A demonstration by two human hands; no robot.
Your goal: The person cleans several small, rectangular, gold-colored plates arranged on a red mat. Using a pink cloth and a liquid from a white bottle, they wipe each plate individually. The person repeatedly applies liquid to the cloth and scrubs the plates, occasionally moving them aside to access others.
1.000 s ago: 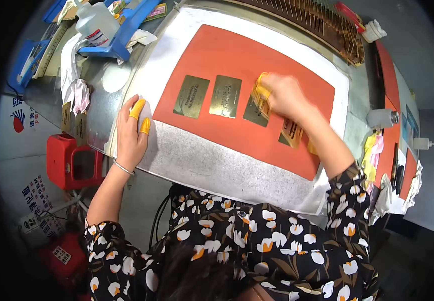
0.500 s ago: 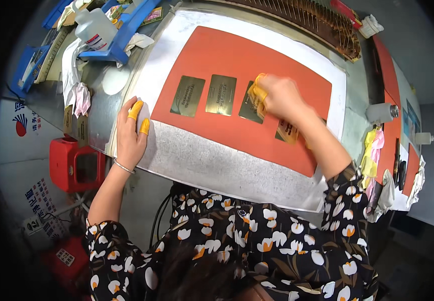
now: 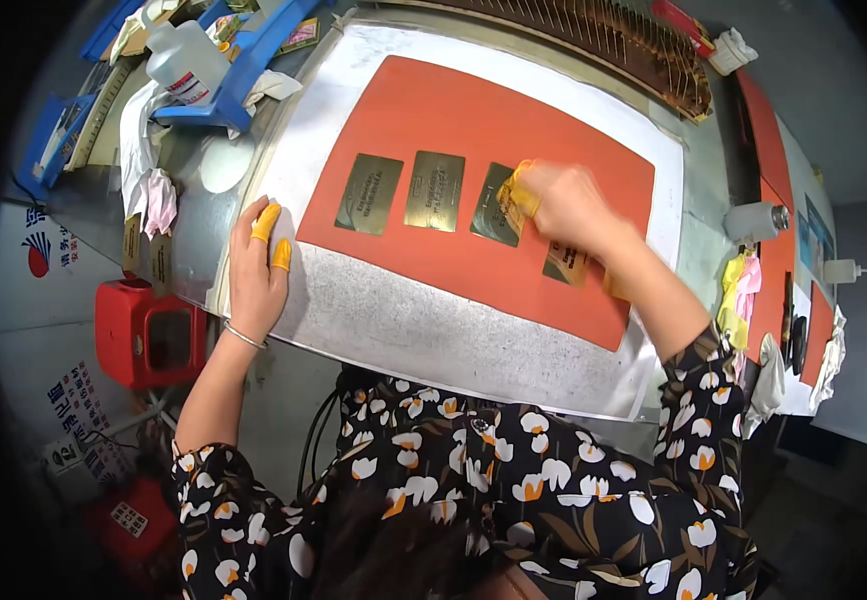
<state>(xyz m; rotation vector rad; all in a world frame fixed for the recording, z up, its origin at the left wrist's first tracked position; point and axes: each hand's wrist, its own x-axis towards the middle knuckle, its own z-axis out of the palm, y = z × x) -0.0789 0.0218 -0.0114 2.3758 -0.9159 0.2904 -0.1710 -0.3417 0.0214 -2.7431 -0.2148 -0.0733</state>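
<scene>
On an orange-red sheet (image 3: 513,110) lies a row of several dark gold metal plates with engraved lettering. The leftmost plate (image 3: 368,193) and its neighbour (image 3: 434,190) are uncovered. My right hand (image 3: 563,205), fingers curled and wearing yellow finger cots, rests at the right side of the third plate (image 3: 494,205). Its fingertips are slightly blurred, and anything in them is hidden. Under my right wrist the last plate (image 3: 563,263) is partly covered. My left hand (image 3: 257,265), two fingers in yellow cots, lies open on the left edge of the white-covered board (image 3: 353,300).
A blue tray (image 3: 243,85) holding a white plastic bottle (image 3: 186,65) stands at the far left. Along the far edge runs a long brown rack with thin wires (image 3: 593,35). To the right are a clear bottle (image 3: 756,222) and yellow and pink cloths (image 3: 739,295). A red stool (image 3: 148,333) stands at lower left.
My right hand has shifted slightly across the third plate, uncovering more of its left part. My left hand keeps its place on the board edge. The whole view has shifted a little.
</scene>
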